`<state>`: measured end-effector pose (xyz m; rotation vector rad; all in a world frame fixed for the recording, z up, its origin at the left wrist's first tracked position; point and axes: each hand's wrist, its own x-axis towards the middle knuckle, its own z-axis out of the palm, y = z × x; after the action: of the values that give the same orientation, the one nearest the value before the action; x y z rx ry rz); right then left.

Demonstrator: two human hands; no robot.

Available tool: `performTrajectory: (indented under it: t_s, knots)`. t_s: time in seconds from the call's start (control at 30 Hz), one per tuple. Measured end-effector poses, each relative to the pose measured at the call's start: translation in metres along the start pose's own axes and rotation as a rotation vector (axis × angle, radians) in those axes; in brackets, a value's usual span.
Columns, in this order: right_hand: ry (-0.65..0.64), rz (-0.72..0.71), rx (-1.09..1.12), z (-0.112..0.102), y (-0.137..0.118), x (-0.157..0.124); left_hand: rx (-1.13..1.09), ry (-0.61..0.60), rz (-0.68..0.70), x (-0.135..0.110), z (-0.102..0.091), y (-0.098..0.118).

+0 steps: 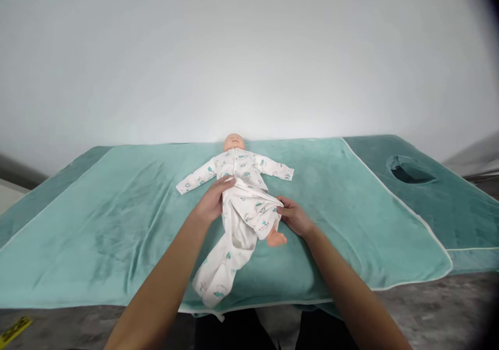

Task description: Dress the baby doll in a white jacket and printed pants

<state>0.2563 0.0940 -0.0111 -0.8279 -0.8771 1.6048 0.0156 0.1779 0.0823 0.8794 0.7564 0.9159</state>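
Note:
A baby doll (pixel 234 142) lies on its back with its head toward the wall. It wears a white printed long-sleeved top (pixel 244 161) with the sleeves spread out. White printed baby pants (pixel 263 212) lie over its lower body. One bare foot (pixel 276 238) sticks out of the right pant leg, while the other leg of the pants trails toward the bed's front edge. My left hand (pixel 213 198) grips the waist side of the pants, thumb on top. My right hand (pixel 294 215) pinches the pants' cloth beside the covered leg.
A light green towel-like sheet (pixel 117 209) covers the padded bed, with a few wrinkles on the left. The darker bed surface (pixel 429 209) at right has a face hole (pixel 411 170). A white wall (pixel 249 53) stands behind. Yellow tape (pixel 15 331) marks the floor.

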Motion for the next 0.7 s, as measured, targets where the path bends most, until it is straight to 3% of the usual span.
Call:
performTrajectory:
  t_s: [0.13, 0.23, 0.33, 0.47, 0.57, 0.63, 0.7]
  knots:
    - [0.107, 0.024, 0.014, -0.007, -0.006, 0.022, -0.135, -0.025, -0.011, 0.03, 0.003, 0.001]
    - [0.137, -0.035, -0.027, -0.02, -0.001, 0.033, -0.137, -0.118, -0.02, 0.039, -0.014, -0.01]
    - [0.074, -0.15, -0.104, -0.023, -0.005, 0.032, -0.144, -0.139, 0.001, 0.043, -0.036, -0.027]
    - [0.023, -0.207, -0.311, 0.016, -0.043, 0.039, -0.155, -0.146, 0.015, 0.044, -0.044, -0.038]
    - [-0.193, -0.079, -0.582, 0.063, -0.067, 0.058, -0.156, -0.158, 0.032, 0.041, -0.036, -0.034]
    - [-0.348, 0.062, -0.692, 0.085, -0.065, 0.07, -0.167, -0.148, 0.051, 0.039, -0.032, -0.029]
    - [-0.327, 0.145, -0.649, 0.091, -0.048, 0.078, -0.172, -0.123, 0.054, 0.038, -0.031, -0.025]
